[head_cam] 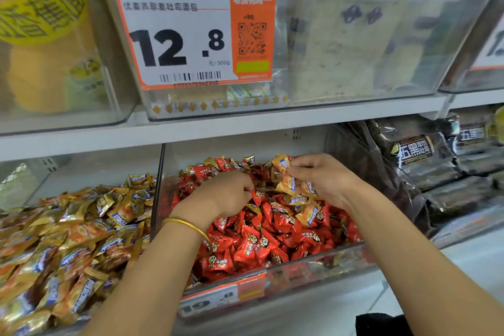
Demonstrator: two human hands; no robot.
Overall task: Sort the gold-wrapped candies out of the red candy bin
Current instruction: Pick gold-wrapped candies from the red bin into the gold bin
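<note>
Gold-wrapped candies (289,184): several clenched in my right hand (324,177) grip, above the back right of the red candy bin (327,259). Left hand (229,194) curls down into the red candies (259,243); can't tell if it holds one.

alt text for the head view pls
A person's right hand holds several gold-wrapped candies over a clear plastic bin of red-wrapped candies, while the left hand reaches among them. A pile of gold candies lies to its left.
</note>
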